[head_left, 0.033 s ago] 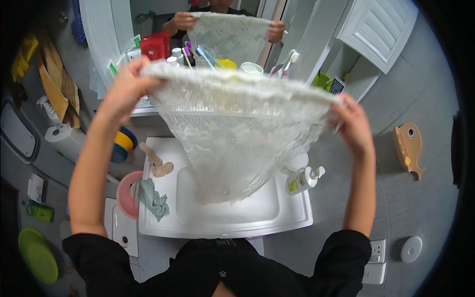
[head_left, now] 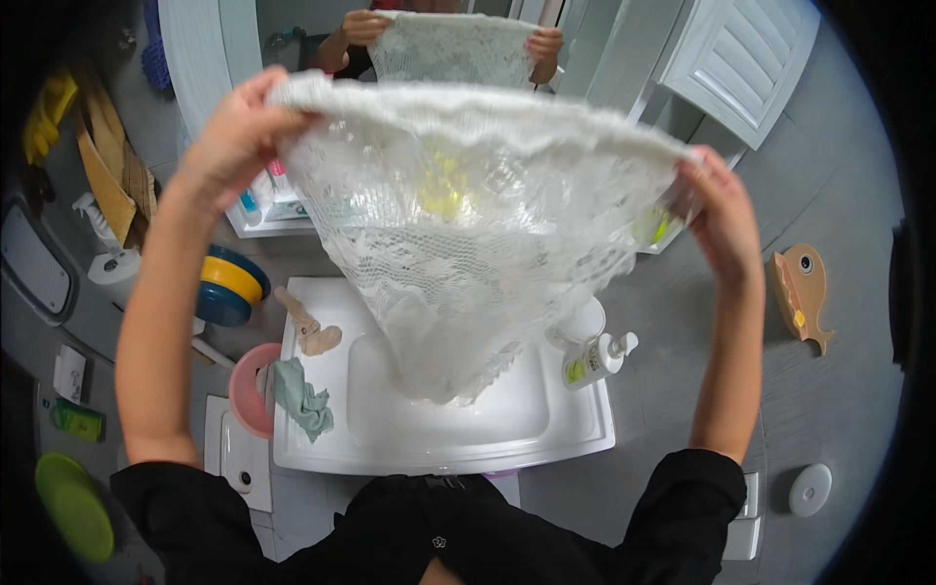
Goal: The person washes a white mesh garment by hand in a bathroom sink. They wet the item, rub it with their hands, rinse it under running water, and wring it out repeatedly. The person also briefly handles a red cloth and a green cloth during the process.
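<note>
A white lace cloth [head_left: 478, 258] with a thick edge is stretched between my hands above the washbasin [head_left: 439, 454]. It looks wet and half see-through, and its lower end hangs bunched over the bowl. My left hand [head_left: 234, 141] pinches the left end of the top edge. The right end is gripped by my right hand [head_left: 721, 210]. Behind the cloth, most of the mirror shelf is hidden. The mirror [head_left: 448, 44] reflects the raised hands and the lace.
On the basin's left rim lie a beige crumpled fabric piece [head_left: 310, 330] and a grey-green cloth [head_left: 305, 398], which hangs toward a pink tub [head_left: 251, 392]. A pump bottle [head_left: 597, 361] stands at the right rim. A louvred cabinet door [head_left: 743, 63] hangs open at upper right.
Both hands have gone up and a little farther apart, lifting the lace cloth higher. Its top edge now covers the cups and toothbrushes on the shelf.
</note>
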The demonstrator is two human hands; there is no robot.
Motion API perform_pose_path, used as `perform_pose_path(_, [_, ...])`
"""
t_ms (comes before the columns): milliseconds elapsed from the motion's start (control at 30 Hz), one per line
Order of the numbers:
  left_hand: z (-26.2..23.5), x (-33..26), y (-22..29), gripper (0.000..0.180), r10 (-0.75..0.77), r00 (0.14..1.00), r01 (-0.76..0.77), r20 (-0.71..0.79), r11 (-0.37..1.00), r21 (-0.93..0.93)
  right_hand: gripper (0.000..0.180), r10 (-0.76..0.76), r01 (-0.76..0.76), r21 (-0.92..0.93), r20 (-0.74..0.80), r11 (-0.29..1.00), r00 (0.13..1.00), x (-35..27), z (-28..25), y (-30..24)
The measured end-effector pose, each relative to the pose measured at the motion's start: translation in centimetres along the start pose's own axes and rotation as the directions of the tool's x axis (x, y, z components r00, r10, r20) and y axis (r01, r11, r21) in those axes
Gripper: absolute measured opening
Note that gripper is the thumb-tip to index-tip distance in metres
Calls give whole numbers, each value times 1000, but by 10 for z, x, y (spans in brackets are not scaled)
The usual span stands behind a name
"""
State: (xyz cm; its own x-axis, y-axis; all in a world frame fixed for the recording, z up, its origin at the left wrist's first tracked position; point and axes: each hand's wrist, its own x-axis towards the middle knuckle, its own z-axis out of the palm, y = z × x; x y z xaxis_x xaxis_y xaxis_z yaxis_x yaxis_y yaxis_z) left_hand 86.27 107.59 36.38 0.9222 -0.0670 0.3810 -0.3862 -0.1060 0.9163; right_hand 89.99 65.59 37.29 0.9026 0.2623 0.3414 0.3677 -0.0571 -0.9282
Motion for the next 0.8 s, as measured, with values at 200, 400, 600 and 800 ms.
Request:
perform_pose_path(200, [-75,43,72,58,197,977,-183,86,971,-153,26,-306,291,-134,-107,947,946,35,-11,-98])
perform_pose_path(400, [-1,29,97,12,127,992,-119,27,972,-204,31,-259,222,-354,-60,909,964,35,11,-102])
perform_pose_path(600, [85,28,101,13,44,991,-8,128,963,-271,52,-297,383,-217,344,898,891,33,71,-96])
perform_pose_path(800, [92,22,57,43,305,871,-106,384,881,-460,30,-108,185,-180,369,966,923,48,79,-84])
